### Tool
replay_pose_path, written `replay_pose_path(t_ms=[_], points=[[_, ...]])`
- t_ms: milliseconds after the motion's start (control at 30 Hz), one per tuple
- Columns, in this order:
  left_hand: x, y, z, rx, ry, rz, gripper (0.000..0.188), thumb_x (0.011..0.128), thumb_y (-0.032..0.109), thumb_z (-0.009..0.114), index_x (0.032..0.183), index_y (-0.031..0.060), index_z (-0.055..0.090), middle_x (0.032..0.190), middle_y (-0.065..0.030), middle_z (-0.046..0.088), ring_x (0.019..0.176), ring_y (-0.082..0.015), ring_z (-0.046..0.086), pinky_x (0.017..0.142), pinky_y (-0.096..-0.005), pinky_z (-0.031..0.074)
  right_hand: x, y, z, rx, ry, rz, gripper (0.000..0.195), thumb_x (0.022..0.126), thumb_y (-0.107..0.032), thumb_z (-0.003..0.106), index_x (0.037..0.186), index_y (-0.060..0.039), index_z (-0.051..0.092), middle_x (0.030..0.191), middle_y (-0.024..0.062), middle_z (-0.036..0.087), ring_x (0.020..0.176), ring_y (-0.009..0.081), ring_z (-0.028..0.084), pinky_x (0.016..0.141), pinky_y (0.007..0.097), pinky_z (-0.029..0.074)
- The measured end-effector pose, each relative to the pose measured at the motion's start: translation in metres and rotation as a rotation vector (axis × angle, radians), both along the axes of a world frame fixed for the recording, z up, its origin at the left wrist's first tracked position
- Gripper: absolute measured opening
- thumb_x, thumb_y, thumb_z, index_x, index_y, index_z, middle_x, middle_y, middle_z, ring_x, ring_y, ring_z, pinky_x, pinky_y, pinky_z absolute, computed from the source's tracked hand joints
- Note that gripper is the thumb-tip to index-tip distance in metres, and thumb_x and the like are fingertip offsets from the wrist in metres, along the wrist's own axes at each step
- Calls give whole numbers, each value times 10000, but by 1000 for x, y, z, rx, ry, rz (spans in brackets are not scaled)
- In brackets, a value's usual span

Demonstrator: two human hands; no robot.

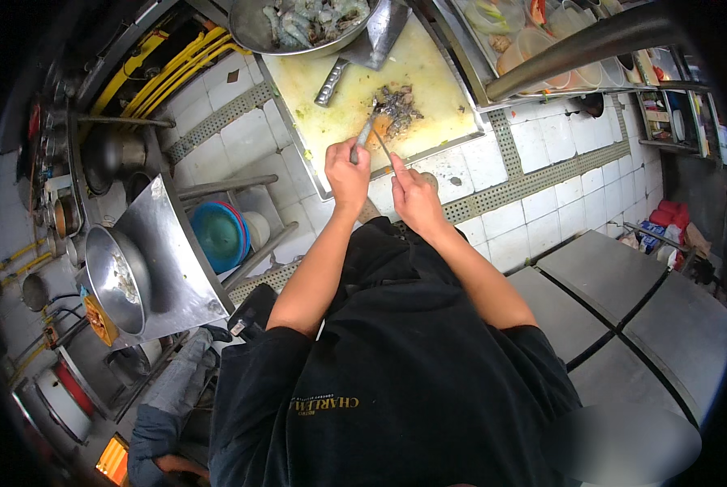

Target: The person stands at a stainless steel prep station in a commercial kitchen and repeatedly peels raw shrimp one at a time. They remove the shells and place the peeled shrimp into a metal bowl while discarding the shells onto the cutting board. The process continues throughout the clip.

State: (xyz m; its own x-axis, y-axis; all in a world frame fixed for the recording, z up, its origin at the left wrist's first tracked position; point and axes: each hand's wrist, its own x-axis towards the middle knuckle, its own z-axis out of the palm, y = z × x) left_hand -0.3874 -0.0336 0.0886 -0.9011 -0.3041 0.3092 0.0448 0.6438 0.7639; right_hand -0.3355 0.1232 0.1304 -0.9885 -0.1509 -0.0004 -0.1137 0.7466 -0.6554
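My left hand (347, 173) grips a narrow grey piece (363, 137), which looks like a raw shrimp, over the near part of a pale, stained cutting board (439, 67). From the right, my right hand (419, 198) holds a thin-bladed knife (383, 143), its index finger stretched along it and its tip close to the grey piece. Just beyond both tips lies a heap of dark, wet scraps (398, 108). A cleaver (331, 82) with a ribbed metal handle rests farther up the board. At the top edge, a metal bowl (260, 38) holds raw grey shrimp (305, 23).
On a steel stand (183, 286) at left sits another metal bowl (95, 268) with pale pieces inside. Blue basins (217, 236) are stacked below. Food containers (534, 52) stand behind a metal bar (576, 52). A co-worker's leg (177, 371) shows at lower left; steel counters (613, 280) stand right.
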Motion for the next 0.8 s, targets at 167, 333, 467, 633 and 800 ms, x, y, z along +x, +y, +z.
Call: replay_pose_path(t_ms=[167,333,467,633,800], points=[[-2,1,17,69,-78,26,240,892,100,703,1103,2,763,876,-153,671,729,-269,638,694,-394,541,-12,-17,-8,10,22,18,540,988,-123,612,1518,-91,512,927,234,683,747,447,680,673,526,565],[1,0,14,127,-107,19,255,895,91,704,1129,7,758,866,-138,666,723,-254,633,686,-384,539,-5,-19,7,89,24,55,570,962,-107,619,1517,-65,498,915,232,673,717,444,682,636,530,568],[-3,-9,-27,61,48,-91,301,879,70,703,1173,20,750,979,-165,698,906,-297,662,843,-400,541,6,-17,4,128,-80,110,529,934,-106,604,1447,1,535,949,239,692,727,439,693,642,535,574],[2,-11,-36,105,-91,-95,305,917,27,680,1216,-18,719,1127,-185,702,980,-300,670,886,-407,548,-14,-31,-35,90,35,104,562,876,-89,598,1428,-2,535,962,231,669,765,400,697,666,487,582],[6,2,-3,143,-113,-48,210,981,106,687,1149,-12,732,999,-128,683,790,-225,655,732,-345,559,11,-12,9,127,-112,129,738,870,-88,629,1563,3,392,1037,250,667,719,393,714,617,478,593]])
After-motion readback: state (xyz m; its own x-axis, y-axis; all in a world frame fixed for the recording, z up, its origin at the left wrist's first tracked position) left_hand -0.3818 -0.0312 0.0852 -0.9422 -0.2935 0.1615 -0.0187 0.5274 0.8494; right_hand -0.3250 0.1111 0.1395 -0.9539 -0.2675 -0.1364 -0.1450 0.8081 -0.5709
